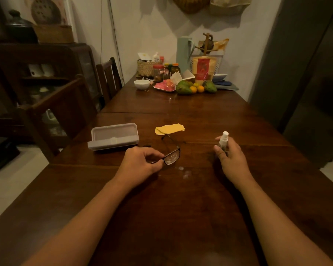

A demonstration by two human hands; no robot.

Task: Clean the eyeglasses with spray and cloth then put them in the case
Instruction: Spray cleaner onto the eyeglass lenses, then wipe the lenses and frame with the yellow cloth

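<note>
The hands are held apart above the desk (181, 208), each closed on its own thing; the eyeglasses (171, 156) are pinched at the frame by the left hand (140, 164), with one lens, marked by pale droplets, tipped toward the other side; the spray bottle (224, 140) is gripped upright in the right hand (229, 158), its nozzle at the top. The glasses lie to the left of the bottle, well apart from it, their temples running away toward the yellow cloth (169, 129), which is spread just beyond them; the cloth is judged slightly nearer to the left hand, though that one is occupied. The open case (113, 136) rests farther left, its long axis across the desk; wiping is judged the next step, so the bottle would first be set down.
</note>
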